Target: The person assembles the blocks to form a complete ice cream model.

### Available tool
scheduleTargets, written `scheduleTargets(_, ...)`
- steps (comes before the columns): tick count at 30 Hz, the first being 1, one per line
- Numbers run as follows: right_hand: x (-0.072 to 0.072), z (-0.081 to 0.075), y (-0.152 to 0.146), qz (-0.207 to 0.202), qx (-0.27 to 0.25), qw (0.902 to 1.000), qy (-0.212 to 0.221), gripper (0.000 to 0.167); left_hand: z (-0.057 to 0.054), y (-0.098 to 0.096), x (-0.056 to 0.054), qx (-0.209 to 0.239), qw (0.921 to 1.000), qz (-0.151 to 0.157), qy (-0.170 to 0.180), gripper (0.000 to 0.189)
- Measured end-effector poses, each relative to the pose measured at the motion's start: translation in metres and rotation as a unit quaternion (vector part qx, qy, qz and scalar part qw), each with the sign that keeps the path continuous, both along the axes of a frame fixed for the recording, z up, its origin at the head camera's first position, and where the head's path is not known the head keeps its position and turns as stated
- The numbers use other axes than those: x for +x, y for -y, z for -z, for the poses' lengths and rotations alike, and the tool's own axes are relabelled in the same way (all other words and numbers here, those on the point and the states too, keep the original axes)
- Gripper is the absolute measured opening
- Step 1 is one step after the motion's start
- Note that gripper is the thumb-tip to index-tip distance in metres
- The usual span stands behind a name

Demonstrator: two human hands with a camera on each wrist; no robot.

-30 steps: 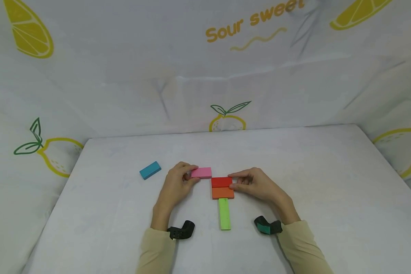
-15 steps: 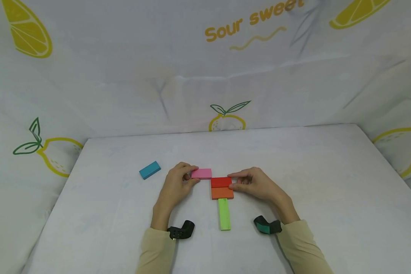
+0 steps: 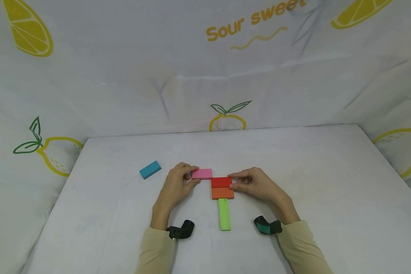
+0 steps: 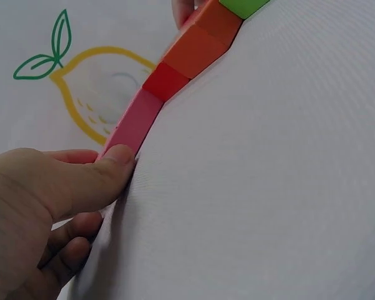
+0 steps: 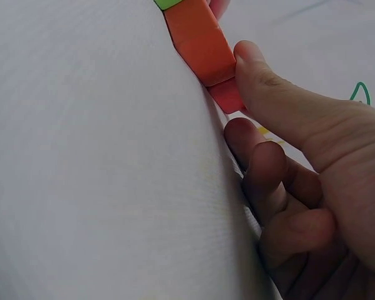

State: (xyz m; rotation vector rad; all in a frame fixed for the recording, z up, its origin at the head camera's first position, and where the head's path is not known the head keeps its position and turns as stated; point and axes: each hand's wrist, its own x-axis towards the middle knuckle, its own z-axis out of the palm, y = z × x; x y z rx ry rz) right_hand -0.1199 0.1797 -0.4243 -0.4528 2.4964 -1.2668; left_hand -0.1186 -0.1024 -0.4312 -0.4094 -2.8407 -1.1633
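Observation:
My left hand [image 3: 176,186] pinches the left end of a pink block [image 3: 202,174] between thumb and forefinger. The block's right end meets the upper left corner of a red block [image 3: 221,182]. Directly below the red one lies an orange block [image 3: 222,193], long sides together. From its lower edge a light green block [image 3: 224,214] runs toward the person. My right hand [image 3: 258,184] pinches the red block's right end, forefinger at its far edge and thumb near the seam with the orange. In the left wrist view, the thumb [image 4: 115,165] presses on the pink block's near side.
A blue block [image 3: 150,169] lies slanted on the white table [image 3: 328,190], left of the left hand. Each wrist wears a dark camera mount [image 3: 182,230]. Behind the table hangs a white cloth [image 3: 130,76] printed with lemons.
The pink block, in my left hand, has shifted very slightly toward the person, closer to the red block's upper edge. My right hand and the other blocks stay put.

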Motion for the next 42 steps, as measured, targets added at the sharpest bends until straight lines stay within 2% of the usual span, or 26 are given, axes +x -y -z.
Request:
scheduleTargets(5, 0.000, 0.000, 0.001, 0.003, 0.003, 1.0000, 0.006, 0.038, -0.001, 0.009, -0.001, 0.018, 0.9993, 0.002, 0.032, 0.045)
scheduleTargets(11, -0.001, 0.001, 0.001, 0.001, -0.001, 1.0000, 0.006, 0.040, -0.005, 0.014, -0.001, 0.039, 0.9985, -0.002, 0.039, 0.035)
scheduleTargets(22, 0.000, 0.001, 0.001, 0.003, -0.003, 1.0000, 0.006, 0.040, -0.005, 0.011, -0.002, 0.033, 0.9988, -0.005, 0.035, 0.026)
scheduleTargets(29, 0.000, 0.000, 0.001, 0.007, -0.002, 0.9999, 0.009, 0.039, -0.003, 0.010, -0.003, 0.037, 0.9992, 0.005, 0.013, 0.024)
scheduleTargets(42, 0.000, 0.000, 0.001, 0.005, -0.005, 0.9999, 0.008, 0.039, -0.005, 0.002, -0.002, 0.033, 0.9992, 0.008, 0.022, 0.025)
